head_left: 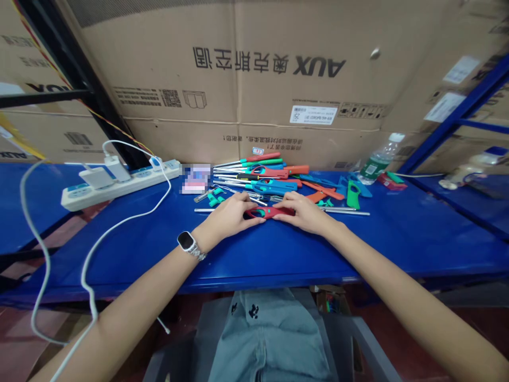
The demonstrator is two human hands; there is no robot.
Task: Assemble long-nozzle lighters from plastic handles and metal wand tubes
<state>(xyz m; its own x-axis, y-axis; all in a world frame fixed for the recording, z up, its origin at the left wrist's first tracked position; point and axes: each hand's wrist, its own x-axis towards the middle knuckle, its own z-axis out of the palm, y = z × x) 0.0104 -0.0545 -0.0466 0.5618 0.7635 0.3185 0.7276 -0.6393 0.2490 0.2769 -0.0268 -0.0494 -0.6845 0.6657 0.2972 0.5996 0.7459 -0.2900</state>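
Note:
Both hands grip a red lighter body (270,212) with a green trigger, low over the blue table. My left hand (234,215) pinches its left end around the trigger loop. My right hand (303,213) closes on its right end, hiding part of it. Behind the hands lies a pile of long lighters, among them a blue lighter (274,187) and a red lighter (270,172). Thin metal tubes (345,210) stick out to the right of my hands. Small green trigger pieces (216,197) lie left of the pile, and a green casing part (352,194) lies at its right.
A white power strip (119,185) with plugged chargers stands at the left, its white cable (131,218) crossing the blue table (397,244). A water bottle (379,159) and a small red box (392,181) are at the right. Large cardboard boxes (262,95) wall off the back.

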